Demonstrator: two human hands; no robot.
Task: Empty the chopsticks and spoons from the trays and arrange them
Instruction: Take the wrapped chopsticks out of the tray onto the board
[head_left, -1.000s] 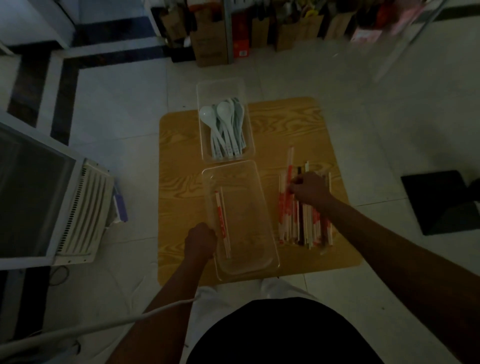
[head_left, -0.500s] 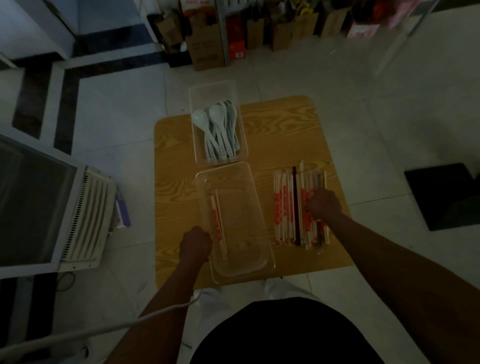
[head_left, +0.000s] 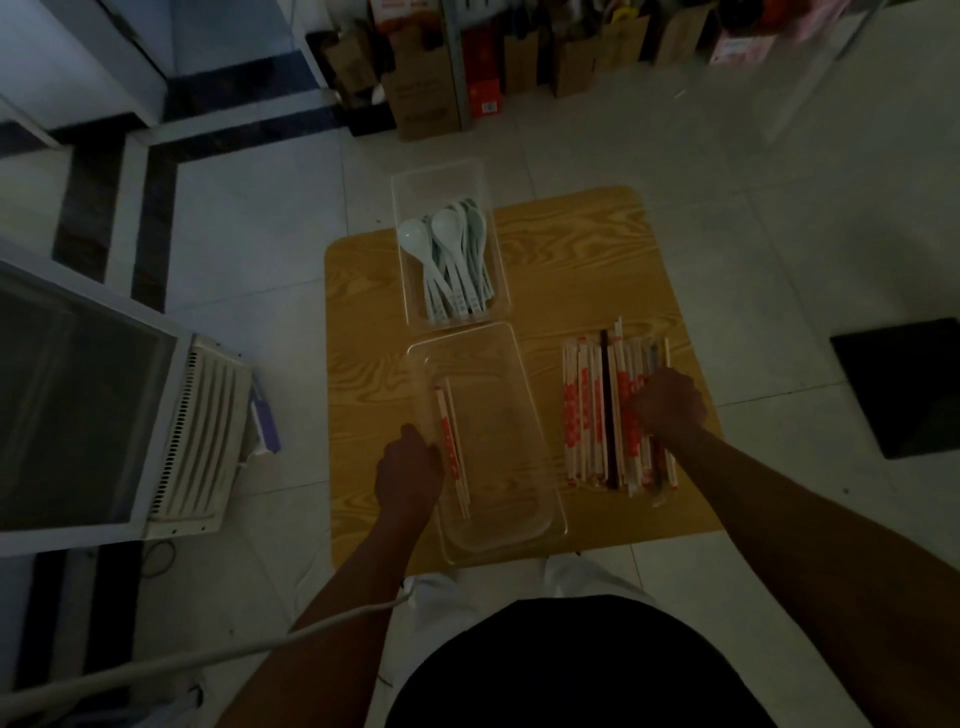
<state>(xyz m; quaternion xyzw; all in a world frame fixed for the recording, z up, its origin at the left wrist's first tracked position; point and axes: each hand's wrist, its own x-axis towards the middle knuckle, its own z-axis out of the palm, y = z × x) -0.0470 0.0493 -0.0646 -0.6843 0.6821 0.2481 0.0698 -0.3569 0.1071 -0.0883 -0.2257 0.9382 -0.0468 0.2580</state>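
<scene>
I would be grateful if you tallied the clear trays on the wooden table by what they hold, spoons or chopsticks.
Tray with spoons: 1
Tray with chopsticks: 1
Total: 2 trays

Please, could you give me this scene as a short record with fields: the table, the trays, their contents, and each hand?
surface: wooden table
far tray: holds white spoons
near tray: holds two chopsticks
chopstick pile: on the table, right of the near tray
left hand: grips the near tray at its left rim
right hand: rests on the chopstick pile, grip unclear
</scene>
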